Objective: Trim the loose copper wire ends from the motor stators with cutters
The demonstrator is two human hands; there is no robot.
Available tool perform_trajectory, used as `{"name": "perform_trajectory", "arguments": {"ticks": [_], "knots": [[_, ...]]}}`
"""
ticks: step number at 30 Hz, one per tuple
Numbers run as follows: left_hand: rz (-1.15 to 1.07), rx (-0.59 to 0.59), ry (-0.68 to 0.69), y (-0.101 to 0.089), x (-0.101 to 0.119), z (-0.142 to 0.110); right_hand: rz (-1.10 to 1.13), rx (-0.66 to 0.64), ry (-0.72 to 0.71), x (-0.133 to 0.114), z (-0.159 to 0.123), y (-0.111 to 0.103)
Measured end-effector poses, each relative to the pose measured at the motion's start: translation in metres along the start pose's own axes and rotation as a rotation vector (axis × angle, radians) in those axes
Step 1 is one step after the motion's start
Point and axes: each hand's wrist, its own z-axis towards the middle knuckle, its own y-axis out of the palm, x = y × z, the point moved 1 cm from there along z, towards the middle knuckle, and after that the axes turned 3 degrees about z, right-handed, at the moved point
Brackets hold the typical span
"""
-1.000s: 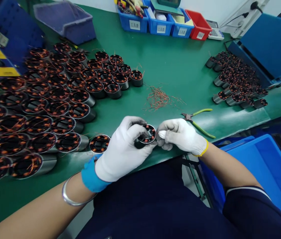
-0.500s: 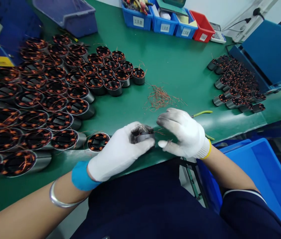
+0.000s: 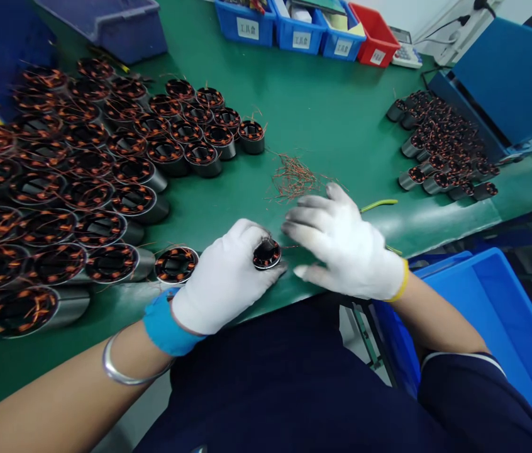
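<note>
One green worktop (image 3: 289, 100) carries most items. One blue tray (image 3: 506, 314) sits below its edge at right; one blue cabinet (image 3: 515, 82) stands at the far right, one purple bin (image 3: 129, 38) at back left. Three blue boxes (image 3: 300, 38) and one red box (image 3: 373, 39) line the back. Two gloved hands occupy the near edge: the left hand (image 3: 228, 270) has its fingers curled around one wound cylinder (image 3: 268, 261); the right hand (image 3: 336, 245), near it, has fingers extended, thumb spread, nothing visibly held. Over thirty similar cylinders (image 3: 90, 170) crowd the left; one separate cylinder (image 3: 176, 265) stands just beside the left hand. A dense cluster (image 3: 449, 141) at right defies counting. One green-handled tool (image 3: 379, 204) is partly hidden by the right hand. Copper wire scraps (image 3: 294, 176), uncountable, lie beyond both hands.
</note>
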Motion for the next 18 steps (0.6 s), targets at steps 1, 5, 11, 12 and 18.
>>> {"name": "perform_trajectory", "arguments": {"ticks": [1, 5, 11, 12, 18], "knots": [[0.009, -0.008, -0.007, 0.0, 0.0, 0.0, -0.029, -0.026, 0.01, -0.006, 0.006, 0.006], [0.061, -0.043, -0.049, 0.001, 0.002, 0.0, -0.002, -0.13, 0.059, -0.009, 0.018, 0.018], [0.183, -0.064, -0.134, -0.002, 0.002, 0.004, 0.043, -0.017, 0.28, 0.047, -0.048, -0.016], [0.163, -0.07, -0.159, -0.002, 0.002, 0.006, 0.031, -0.015, 0.381, 0.058, -0.064, -0.02], [-0.044, -0.121, -0.232, -0.005, -0.001, 0.014, 0.063, -0.315, 0.744, 0.098, -0.116, -0.016]]}}
